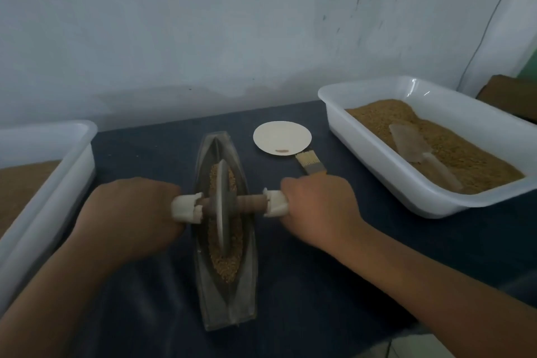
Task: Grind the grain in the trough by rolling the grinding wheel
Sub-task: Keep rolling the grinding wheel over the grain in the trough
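Note:
A grey boat-shaped trough (pixel 245 293) lies lengthwise on the dark table, pointing away from me. Brown grain (pixel 229 267) fills its groove. The grey grinding wheel (pixel 222 206) stands upright in the groove, about mid-length, on a wooden axle (pixel 251 203) with white-wrapped ends. My left hand (pixel 130 212) grips the left end of the axle. My right hand (pixel 319 209) grips the right end. Both hands hide the outer tips of the handle.
A white tub (pixel 430 200) of grain with a clear scoop (pixel 415 148) stands at the right. Another white tub (pixel 58 183) with brown contents sits at the left edge. Behind the trough lie a small white plate (pixel 282 136) and a brush (pixel 309 163). A wall rises behind.

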{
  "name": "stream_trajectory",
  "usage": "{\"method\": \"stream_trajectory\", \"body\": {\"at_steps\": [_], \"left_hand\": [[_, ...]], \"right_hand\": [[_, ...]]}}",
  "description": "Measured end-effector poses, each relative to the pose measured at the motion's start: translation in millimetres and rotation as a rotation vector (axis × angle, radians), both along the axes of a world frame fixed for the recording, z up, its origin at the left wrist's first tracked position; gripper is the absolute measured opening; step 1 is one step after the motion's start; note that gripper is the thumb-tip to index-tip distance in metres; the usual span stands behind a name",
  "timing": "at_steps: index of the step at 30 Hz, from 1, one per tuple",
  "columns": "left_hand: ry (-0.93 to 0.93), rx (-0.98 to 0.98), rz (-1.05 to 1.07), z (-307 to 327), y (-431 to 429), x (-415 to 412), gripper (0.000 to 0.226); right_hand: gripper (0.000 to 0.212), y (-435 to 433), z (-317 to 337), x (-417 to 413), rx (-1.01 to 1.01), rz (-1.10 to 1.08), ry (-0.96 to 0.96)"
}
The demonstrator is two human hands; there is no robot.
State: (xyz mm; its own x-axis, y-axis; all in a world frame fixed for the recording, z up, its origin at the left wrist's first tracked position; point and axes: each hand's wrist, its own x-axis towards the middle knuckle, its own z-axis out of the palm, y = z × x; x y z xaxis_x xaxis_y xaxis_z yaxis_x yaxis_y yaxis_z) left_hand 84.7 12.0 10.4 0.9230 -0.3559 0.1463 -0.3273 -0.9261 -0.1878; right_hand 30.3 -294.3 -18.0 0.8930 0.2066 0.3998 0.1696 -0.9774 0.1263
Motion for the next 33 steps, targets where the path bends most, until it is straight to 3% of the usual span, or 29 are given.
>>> {"method": "stream_trajectory", "body": {"at_steps": [6, 10, 14, 18, 22, 27, 33], "left_hand": [[0.089, -0.151, 0.129, 0.2, -7.1, 29.1, 0.029], [0.09, -0.159, 0.164, 4.9, -14.2, 35.8, 0.027], [0.199, -0.154, 0.138, 6.4, -4.0, 5.5, 0.026], [0.12, -0.08, 0.07, -5.4, 9.1, -28.7, 0.027], [0.14, -0.093, 0.102, -4.3, 2.3, -1.7, 0.028], [-0.01, -0.115, 0.159, 5.9, -15.7, 41.3, 0.026], [0.039, -0.049, 0.093, 5.7, -6.4, 2.8, 0.025]], "right_hand": [[0.035, 14.0, 22.7, 58.4, -0.047, -0.038, -0.043], [0.027, 19.0, 30.4, 96.2, -0.038, -0.085, -0.009], [0.037, 10.7, 17.9, 59.0, -0.047, 0.008, -0.017], [0.033, -4.6, 6.1, 11.3, -0.073, 0.107, -0.079], [0.041, 3.2, 7.3, 37.5, -0.06, 0.036, -0.11], [0.036, 15.9, 19.5, 99.5, -0.016, -0.066, -0.057], [0.031, 1.0, 2.1, 41.7, -0.015, 0.022, -0.07]]}}
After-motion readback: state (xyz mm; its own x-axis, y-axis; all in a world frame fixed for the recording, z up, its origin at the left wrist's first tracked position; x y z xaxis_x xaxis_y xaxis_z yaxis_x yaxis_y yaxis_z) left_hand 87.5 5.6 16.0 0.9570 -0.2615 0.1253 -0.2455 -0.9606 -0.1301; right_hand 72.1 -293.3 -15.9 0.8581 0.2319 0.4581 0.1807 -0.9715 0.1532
